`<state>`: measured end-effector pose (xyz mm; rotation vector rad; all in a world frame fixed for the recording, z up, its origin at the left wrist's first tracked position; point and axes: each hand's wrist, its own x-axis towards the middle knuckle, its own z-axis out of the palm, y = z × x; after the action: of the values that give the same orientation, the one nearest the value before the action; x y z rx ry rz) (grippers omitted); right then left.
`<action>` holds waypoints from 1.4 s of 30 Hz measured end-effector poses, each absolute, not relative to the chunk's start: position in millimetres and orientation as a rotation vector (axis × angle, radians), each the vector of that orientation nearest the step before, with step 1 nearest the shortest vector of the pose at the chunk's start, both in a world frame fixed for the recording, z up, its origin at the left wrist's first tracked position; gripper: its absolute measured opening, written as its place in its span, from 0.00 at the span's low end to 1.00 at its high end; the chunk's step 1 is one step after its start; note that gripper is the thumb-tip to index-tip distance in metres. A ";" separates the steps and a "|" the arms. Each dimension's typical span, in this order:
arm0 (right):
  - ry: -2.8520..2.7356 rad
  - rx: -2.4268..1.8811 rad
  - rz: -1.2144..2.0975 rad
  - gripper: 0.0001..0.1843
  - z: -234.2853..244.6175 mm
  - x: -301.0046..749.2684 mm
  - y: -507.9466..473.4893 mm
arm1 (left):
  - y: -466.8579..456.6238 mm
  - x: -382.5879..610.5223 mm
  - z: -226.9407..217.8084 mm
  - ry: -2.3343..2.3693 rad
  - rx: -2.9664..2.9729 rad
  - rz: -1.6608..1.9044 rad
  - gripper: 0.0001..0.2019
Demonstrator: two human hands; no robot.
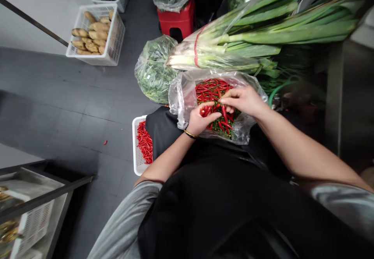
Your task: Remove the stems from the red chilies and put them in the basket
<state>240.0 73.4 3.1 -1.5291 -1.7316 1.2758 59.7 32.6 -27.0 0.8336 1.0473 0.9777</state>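
Observation:
A clear plastic bag (182, 91) lies open in front of me, filled with red chili peppers (209, 89) with green stems. Over its left part, my left hand (201, 120) is curled around several red chilies, whose ends show between thumb and fingers. My right hand (241, 101) pinches a red chili near its stem end, just above the pile. The two hands are close together. Beside my left leg stands a white basket (135, 146) holding loose red chilies (144, 142); my dark apron covers part of it.
Large leeks (245, 36) tied with a red band lie beyond the bag. Next to them sits a bag of leafy greens (154, 70). A red stool (177, 21), a potato crate (112, 36) and a metal rack (67, 187) stand around. One chili piece (105, 142) lies on the floor.

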 end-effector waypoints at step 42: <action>-2.218 -1.419 1.080 0.26 -10.4 224.9 -29.1 | -10.0 49.0 -30.6 0.657 0.572 0.149 0.11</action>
<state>224.9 -29.1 -10.4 -1.4194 -2.2185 1.0796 49.0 -10.0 -30.6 0.5718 0.6574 0.1490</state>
